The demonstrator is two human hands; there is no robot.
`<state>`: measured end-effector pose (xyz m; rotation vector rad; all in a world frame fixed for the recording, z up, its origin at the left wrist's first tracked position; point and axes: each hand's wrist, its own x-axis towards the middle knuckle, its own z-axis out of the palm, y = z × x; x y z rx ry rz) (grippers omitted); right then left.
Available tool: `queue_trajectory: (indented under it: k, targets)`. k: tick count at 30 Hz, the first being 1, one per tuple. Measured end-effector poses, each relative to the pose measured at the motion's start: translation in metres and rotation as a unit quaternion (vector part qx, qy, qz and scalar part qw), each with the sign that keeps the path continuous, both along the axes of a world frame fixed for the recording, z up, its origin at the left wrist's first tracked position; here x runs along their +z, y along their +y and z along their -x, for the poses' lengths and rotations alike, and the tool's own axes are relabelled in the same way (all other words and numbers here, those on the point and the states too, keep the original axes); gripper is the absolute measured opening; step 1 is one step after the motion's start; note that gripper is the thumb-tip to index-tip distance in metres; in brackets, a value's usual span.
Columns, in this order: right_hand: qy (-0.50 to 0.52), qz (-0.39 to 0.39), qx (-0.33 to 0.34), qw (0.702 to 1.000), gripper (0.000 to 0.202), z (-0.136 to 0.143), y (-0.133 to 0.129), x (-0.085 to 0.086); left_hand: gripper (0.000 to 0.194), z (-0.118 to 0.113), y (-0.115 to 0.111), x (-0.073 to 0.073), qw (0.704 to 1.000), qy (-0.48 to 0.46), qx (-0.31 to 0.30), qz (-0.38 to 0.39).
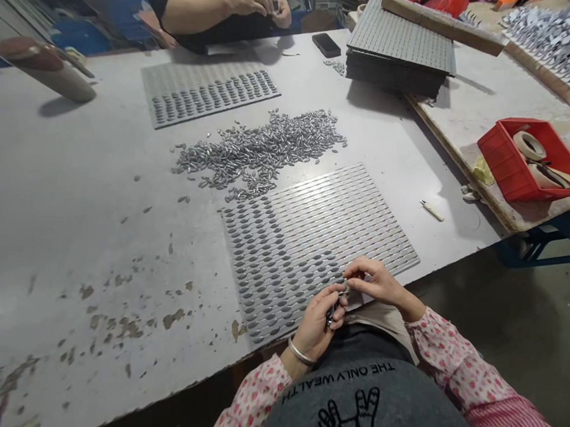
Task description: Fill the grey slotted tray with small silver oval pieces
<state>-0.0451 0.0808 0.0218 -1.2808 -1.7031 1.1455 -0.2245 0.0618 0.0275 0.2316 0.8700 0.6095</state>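
My left hand (pixel 315 320), closed, cups several small dark grey oval pieces (pixel 332 310) over the near edge of a ridged grey board (pixel 333 209). The thumb and fingers of my right hand (pixel 377 282) are pinched together at my left fingertips; whatever is between them is too small to make out. Rows of the leaf-shaped grey pieces sit on the board's left side and along its near part, while the far right part shows bare ridges. Just beyond the board lies a loose heap of shiny grey oval pieces (pixel 269 146).
Across the table, a co-worker's hands (pixel 260 2) are above a second, partly covered board (pixel 209 95). A stack of boards (pixel 401 47), a phone (pixel 326 45), a red bin (pixel 517 165) and a small pointed tool (pixel 431 210) lie to the right. A bottle-like object (pixel 48 70) stands far left.
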Motion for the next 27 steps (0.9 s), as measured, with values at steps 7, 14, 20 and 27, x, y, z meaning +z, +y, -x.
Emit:
queue_trajectory:
  k: [7, 14, 20, 27]
  targets:
    - [-0.056, -0.082, 0.089, 0.991, 0.012, 0.006, -0.007, 0.01, 0.02, 0.001, -0.001, -0.002, 1.0, -0.01, 0.001, 0.016]
    - [-0.104, -0.13, 0.083, 0.983, 0.013, 0.011, -0.016, 0.009, 0.029, -0.001, -0.003, -0.001, 0.999, 0.032, -0.009, 0.012]
    - [-0.112, -0.104, -0.062, 0.986, 0.015, 0.008, -0.008, -0.006, 0.032, -0.002, -0.003, 0.0, 0.999, 0.043, 0.011, -0.013]
    - [-0.255, -0.064, -0.145, 0.954, 0.014, 0.006, 0.01, -0.032, 0.028, -0.001, -0.003, 0.001, 1.0, 0.004, 0.008, 0.0]
